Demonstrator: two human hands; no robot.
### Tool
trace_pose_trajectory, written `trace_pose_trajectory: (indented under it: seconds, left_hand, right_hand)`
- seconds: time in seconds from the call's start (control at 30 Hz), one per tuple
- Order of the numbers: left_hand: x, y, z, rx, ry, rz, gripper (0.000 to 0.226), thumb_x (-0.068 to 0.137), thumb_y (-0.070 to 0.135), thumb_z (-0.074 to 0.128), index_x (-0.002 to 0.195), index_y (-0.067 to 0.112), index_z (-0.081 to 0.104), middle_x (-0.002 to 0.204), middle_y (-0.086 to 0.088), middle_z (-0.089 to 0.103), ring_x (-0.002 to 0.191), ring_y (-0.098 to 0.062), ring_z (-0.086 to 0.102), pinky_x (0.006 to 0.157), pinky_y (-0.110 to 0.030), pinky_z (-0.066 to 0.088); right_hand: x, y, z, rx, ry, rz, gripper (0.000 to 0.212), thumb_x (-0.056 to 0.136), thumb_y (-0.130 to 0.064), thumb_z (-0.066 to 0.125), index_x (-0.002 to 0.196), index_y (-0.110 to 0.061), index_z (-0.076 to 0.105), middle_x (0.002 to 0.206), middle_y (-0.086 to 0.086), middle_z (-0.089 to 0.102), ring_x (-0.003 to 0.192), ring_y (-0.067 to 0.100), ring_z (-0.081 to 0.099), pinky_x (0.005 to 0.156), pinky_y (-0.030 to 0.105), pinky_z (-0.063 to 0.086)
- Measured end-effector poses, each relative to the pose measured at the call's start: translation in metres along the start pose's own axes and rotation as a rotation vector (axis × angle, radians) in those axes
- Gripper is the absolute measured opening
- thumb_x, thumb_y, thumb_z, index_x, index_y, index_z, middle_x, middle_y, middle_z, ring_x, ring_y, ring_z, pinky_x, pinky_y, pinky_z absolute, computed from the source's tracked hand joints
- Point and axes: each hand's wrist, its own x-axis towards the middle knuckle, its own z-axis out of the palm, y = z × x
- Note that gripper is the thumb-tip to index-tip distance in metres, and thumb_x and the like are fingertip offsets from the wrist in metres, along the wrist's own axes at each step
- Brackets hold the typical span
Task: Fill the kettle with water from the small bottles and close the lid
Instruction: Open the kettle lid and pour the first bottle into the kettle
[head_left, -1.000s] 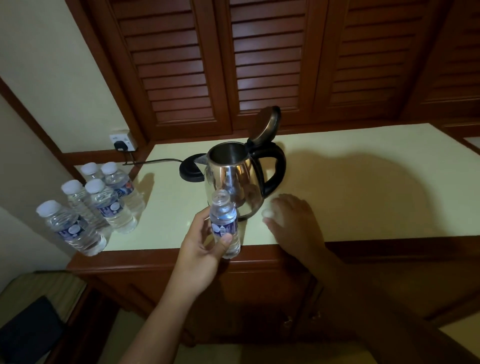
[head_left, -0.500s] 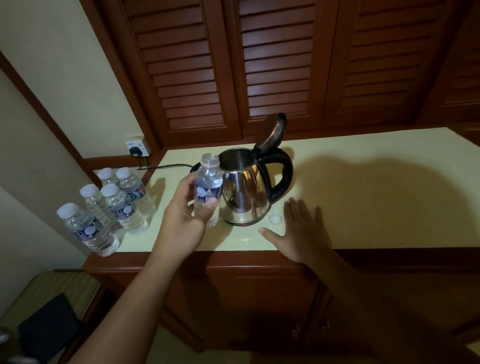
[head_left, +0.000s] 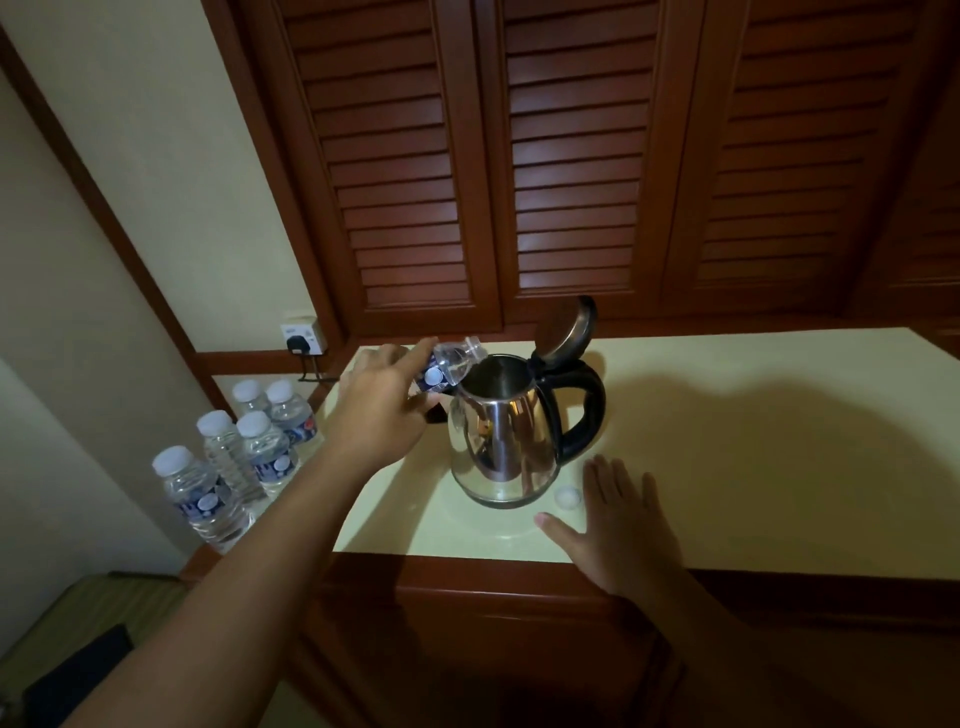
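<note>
Stainless steel catches the dim light on the kettle (head_left: 501, 441), which stands near the front of the desk (head_left: 753, 441) with its lid (head_left: 563, 330) hinged upright, leaving the mouth free for pouring. The left hand (head_left: 376, 410) has its grip closed around a small bottle (head_left: 454, 361), tipped over with the uncapped neck just at the kettle's rim; whether water is running cannot be made out. The right hand (head_left: 626, 525) lies flat on the desk, grip open and holding nothing, probably for steadiness, just beside a loose white cap (head_left: 566, 496). Five capped bottles (head_left: 262, 457) stand grouped at the left, likely next in line.
</note>
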Motion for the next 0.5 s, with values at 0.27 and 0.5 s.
trace_pose_trajectory:
  seconds: [0.27,0.5]
  left_hand:
    - [0.017,-0.006,-0.008,0.341,0.059,0.21,0.077,0.09,0.016,0.072,0.156,0.037,0.038,0.146,-0.001,0.052,0.138,-0.03,0.04,0.119,-0.059,0.027]
    - [0.019,-0.001,-0.011,0.469,0.074,0.288,0.085,0.082,0.01,0.075,0.156,0.033,0.039,0.151,-0.006,0.05,0.146,-0.033,0.037,0.121,-0.071,0.017]
  right_hand:
    - [-0.002,-0.002,-0.002,0.054,0.013,-0.017,0.106,0.089,-0.085,0.015,0.161,-0.009,0.004,0.17,0.012,0.004,0.157,0.025,0.0,0.127,0.049,0.0]
    - [-0.002,-0.002,-0.001,0.055,0.027,-0.013,0.105,0.088,-0.085,0.015,0.161,-0.009,0.007,0.17,0.012,0.006,0.157,0.026,0.003,0.127,0.049,0.002]
